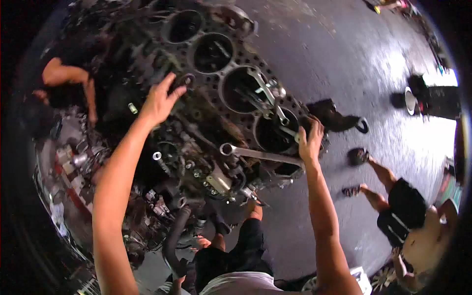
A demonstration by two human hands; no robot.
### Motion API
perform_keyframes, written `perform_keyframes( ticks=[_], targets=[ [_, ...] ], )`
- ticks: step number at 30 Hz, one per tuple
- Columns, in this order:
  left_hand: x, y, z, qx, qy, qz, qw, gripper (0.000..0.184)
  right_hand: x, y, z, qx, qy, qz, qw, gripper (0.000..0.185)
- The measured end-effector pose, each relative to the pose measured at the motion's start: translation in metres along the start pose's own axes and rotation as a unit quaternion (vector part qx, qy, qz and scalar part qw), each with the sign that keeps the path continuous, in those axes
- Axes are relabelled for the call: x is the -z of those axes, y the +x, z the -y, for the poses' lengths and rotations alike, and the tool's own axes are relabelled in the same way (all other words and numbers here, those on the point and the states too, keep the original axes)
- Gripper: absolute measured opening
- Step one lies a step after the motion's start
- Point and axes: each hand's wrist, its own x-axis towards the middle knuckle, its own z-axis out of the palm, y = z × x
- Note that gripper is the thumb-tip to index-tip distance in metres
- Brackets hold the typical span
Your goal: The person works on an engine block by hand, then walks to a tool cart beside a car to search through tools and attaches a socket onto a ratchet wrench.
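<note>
My left hand (160, 102) reaches over the engine block, thumb and forefinger apart, beside a small round dark part (187, 80). At the block's right edge rests my right hand (310, 141), fingers apart, its thumb by the end of a short wrench (289, 132). A long ring wrench (260, 154) lies across the block, its far end near my right wrist. More wrenches (263, 87) lie over the open cylinder bores (213, 53). Whether either hand touches the metal is hard to tell.
Another person's arm (69, 74) reaches in from the left. A person in dark shorts (404, 211) is at the lower right. A dark part with a hook-like end (334, 115) juts out right of the block. A hose (176, 236) runs below it. Grey floor (344, 64) lies beyond.
</note>
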Motion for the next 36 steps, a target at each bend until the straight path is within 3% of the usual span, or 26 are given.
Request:
perform_keyframes(
  ticks=[1,3,5,7,8,10,11,12,13,14,15,16,19,20,21,22,25,27,28,31,32,34,35,36],
  targets=[
    [0.013,-0.020,0.007,-0.004,0.012,-0.013,1.000,0.056,0.001,0.001,0.004,-0.008,0.008,0.005,1.000,0.039],
    [0.065,-0.063,-0.026,0.215,-0.250,0.081,0.941,0.055,0.005,0.006,0.025,-0.045,0.084,-0.066,0.993,0.039],
    [0.099,-0.116,-0.035,0.305,-0.347,0.044,0.886,0.038,0.011,0.011,0.075,0.057,-0.019,-0.173,0.983,0.035],
    [0.122,-0.179,-0.020,0.382,-0.356,0.017,0.853,0.038,0.007,0.016,0.130,0.183,0.027,-0.124,0.975,0.029],
    [0.130,-0.213,-0.017,0.417,-0.359,-0.018,0.835,0.045,-0.002,0.019,0.151,0.189,0.045,-0.062,0.979,0.025],
    [0.142,-0.281,-0.016,0.478,-0.343,-0.096,0.803,0.060,-0.018,0.035,0.185,0.206,-0.052,0.050,0.976,0.026],
    [0.150,-0.309,-0.022,0.498,-0.321,-0.108,0.798,0.057,-0.042,0.045,0.178,0.223,-0.123,0.083,0.963,0.029],
    [0.153,-0.337,-0.021,0.485,-0.341,-0.088,0.801,0.052,-0.054,0.060,0.180,0.102,-0.188,0.240,0.947,0.032],
    [0.156,-0.373,-0.020,0.478,-0.357,-0.080,0.799,0.047,-0.065,0.075,0.182,-0.004,-0.275,0.392,0.878,0.036],
    [0.155,-0.404,-0.027,0.499,-0.385,-0.138,0.764,0.043,-0.083,0.072,0.151,0.162,-0.266,0.271,0.911,0.037],
    [0.148,-0.427,-0.039,0.514,-0.413,-0.198,0.725,0.039,-0.129,0.091,0.094,0.243,-0.267,0.225,0.905,0.035],
    [0.145,-0.454,-0.049,0.524,-0.441,-0.252,0.683,0.035,-0.126,0.095,0.110,0.237,-0.267,0.223,0.907,0.038],
    [0.141,-0.529,-0.064,0.534,-0.522,-0.227,0.625,0.034,-0.128,0.115,0.120,0.188,-0.331,0.264,0.886,0.033],
    [0.134,-0.550,-0.070,0.537,-0.534,-0.260,0.599,0.036,-0.131,0.121,0.116,0.182,-0.337,0.268,0.884,0.032],
    [0.124,-0.570,-0.078,0.537,-0.547,-0.290,0.574,0.039,-0.130,0.129,0.108,0.277,-0.441,0.267,0.811,0.029],
    [0.112,-0.590,-0.086,0.535,-0.557,-0.320,0.549,0.041,-0.166,0.164,0.041,0.383,-0.449,0.187,0.785,0.030],
    [0.075,-0.649,-0.107,0.471,-0.595,-0.398,0.515,0.045,-0.061,0.083,0.224,0.171,-0.322,0.127,0.923,0.029],
    [0.055,-0.679,-0.127,0.405,-0.626,-0.432,0.507,0.046,-0.036,0.072,0.254,0.217,-0.146,0.108,0.959,0.040],
    [0.050,-0.687,-0.147,0.438,-0.601,-0.475,0.471,0.042,-0.026,0.063,0.269,0.239,-0.053,0.099,0.965,0.046],
    [0.024,-0.738,-0.194,0.398,-0.652,-0.486,0.426,0.039,0.006,-0.005,0.346,0.270,0.056,0.236,0.932,0.052],
    [0.012,-0.760,-0.210,0.390,-0.649,-0.478,0.446,0.038,0.020,-0.042,0.376,0.279,0.085,0.284,0.913,0.053],
    [-0.001,-0.795,-0.257,0.397,-0.627,-0.509,0.436,0.039,0.072,-0.162,0.445,0.262,0.107,0.458,0.843,0.050],
    [-0.006,-0.813,-0.284,0.403,-0.614,-0.526,0.429,0.040,0.096,-0.223,0.468,0.226,0.101,0.573,0.781,0.048],
    [-0.006,-0.832,-0.316,0.401,-0.614,-0.547,0.403,0.040,0.115,-0.286,0.479,0.250,0.062,0.638,0.726,0.048]
  ],
)
